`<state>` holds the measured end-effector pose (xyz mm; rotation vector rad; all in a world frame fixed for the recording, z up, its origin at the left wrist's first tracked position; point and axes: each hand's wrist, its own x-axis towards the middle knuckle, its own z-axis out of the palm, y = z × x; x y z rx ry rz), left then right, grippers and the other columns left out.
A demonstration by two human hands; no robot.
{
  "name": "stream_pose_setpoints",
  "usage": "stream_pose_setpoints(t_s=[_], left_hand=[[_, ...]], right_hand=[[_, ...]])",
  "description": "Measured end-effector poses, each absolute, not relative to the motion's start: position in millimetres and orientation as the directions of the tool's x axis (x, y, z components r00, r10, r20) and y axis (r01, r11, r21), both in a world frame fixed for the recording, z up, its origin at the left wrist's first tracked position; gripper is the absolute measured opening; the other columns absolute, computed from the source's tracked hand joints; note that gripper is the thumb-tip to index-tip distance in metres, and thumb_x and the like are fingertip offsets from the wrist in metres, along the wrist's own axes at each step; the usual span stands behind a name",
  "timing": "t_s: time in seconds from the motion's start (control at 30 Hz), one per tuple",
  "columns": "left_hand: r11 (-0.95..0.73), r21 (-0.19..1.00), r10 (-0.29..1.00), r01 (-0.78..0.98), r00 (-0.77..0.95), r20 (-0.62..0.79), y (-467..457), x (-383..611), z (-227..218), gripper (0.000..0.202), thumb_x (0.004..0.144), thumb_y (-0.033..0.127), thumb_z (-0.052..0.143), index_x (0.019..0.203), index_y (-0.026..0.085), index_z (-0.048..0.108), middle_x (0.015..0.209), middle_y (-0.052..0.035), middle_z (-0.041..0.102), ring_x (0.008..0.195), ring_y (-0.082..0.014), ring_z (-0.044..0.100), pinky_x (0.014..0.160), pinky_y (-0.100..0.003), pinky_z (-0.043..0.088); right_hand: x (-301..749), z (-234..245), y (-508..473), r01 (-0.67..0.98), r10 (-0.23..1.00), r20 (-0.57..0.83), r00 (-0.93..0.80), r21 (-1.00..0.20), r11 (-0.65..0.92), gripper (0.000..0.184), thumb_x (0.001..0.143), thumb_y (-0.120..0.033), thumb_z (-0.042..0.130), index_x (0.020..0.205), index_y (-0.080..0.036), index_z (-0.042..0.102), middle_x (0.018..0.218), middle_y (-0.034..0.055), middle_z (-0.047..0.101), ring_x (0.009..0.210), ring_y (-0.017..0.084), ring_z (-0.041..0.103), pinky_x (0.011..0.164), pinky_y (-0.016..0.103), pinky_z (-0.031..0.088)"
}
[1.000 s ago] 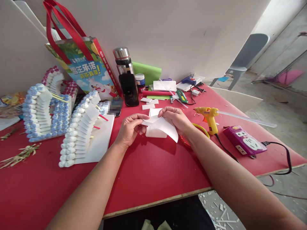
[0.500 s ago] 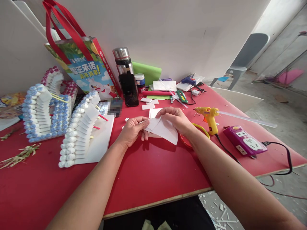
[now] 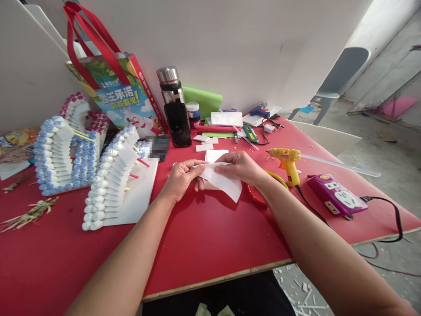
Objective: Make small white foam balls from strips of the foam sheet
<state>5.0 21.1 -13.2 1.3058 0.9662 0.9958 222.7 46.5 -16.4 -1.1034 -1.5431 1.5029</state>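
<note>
Both my hands hold a white sheet piece [image 3: 223, 181] just above the red table [image 3: 204, 237]. My left hand [image 3: 181, 179] pinches its left edge between thumb and fingers. My right hand [image 3: 240, 166] is curled over its top edge, fingers closed on it. A second white piece [image 3: 215, 154] lies flat on the table just behind the hands. Under my right wrist lie orange-handled scissors [image 3: 259, 196], partly hidden.
A yellow glue gun [image 3: 287, 161] and a purple power strip [image 3: 335, 195] stand to the right. At the left are white foam models [image 3: 113, 180] studded with blue and white caps. A shopping bag [image 3: 115, 92], a flask [image 3: 169, 83], a phone [image 3: 177, 123] and scraps line the back wall.
The white piece has been turned and lowered slightly between my hands, and my fingers have shifted along its top edge. My arms stay in place.
</note>
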Motion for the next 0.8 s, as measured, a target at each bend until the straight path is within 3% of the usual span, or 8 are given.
stream_pose_setpoints(t_s=[0.2,0.37,0.57,0.8], left_hand=[[0.042,0.977,0.961,-0.21,0.277,0.018,23.3,3.2,-14.3,0.029,0.083,0.021,0.069,0.109,0.01,0.074,0.058,-0.0037,0.068,0.046,-0.0129,0.062,0.042,-0.02,0.045],[0.055,0.967,0.969,-0.247,0.248,0.008,26.7,-0.5,-14.7,0.026,0.081,0.02,0.069,0.104,0.011,0.075,0.065,-0.005,0.072,0.042,-0.0127,0.061,0.037,-0.02,0.042],[0.073,0.974,0.964,-0.214,0.265,-0.014,28.3,-4.5,-14.8,0.035,0.081,0.022,0.068,0.114,0.009,0.071,0.066,-0.0056,0.072,0.038,-0.0138,0.061,0.034,-0.02,0.04],[0.059,0.982,0.956,-0.179,0.292,-0.004,26.6,-2.1,-14.8,0.036,0.083,0.024,0.069,0.115,0.009,0.07,0.062,-0.0043,0.07,0.041,-0.0143,0.062,0.038,-0.021,0.043]], right_hand=[[223.9,-10.0,45.0,-0.137,0.933,-0.024,-0.36,-0.987,-0.078,0.036,0.064,-0.034,0.085,0.094,-0.016,0.078,0.074,0.0028,0.072,0.062,0.015,0.064,0.059,0.027,0.051],[225.6,-9.9,47.4,-0.097,0.962,-0.011,-0.272,-0.995,-0.039,0.032,0.062,-0.034,0.086,0.083,-0.015,0.072,0.066,0.0003,0.067,0.056,0.013,0.059,0.051,0.024,0.045],[228.3,-7.0,46.7,-0.065,0.943,0.001,-0.332,-0.998,-0.022,0.037,0.061,-0.036,0.088,0.082,-0.016,0.066,0.071,0.0005,0.066,0.059,0.013,0.059,0.052,0.024,0.046],[229.8,-1.3,42.5,-0.029,0.911,-0.057,-0.408,-0.997,-0.075,0.04,0.071,-0.044,0.083,0.1,-0.019,0.074,0.082,0.0027,0.072,0.067,0.015,0.065,0.057,0.024,0.049]])
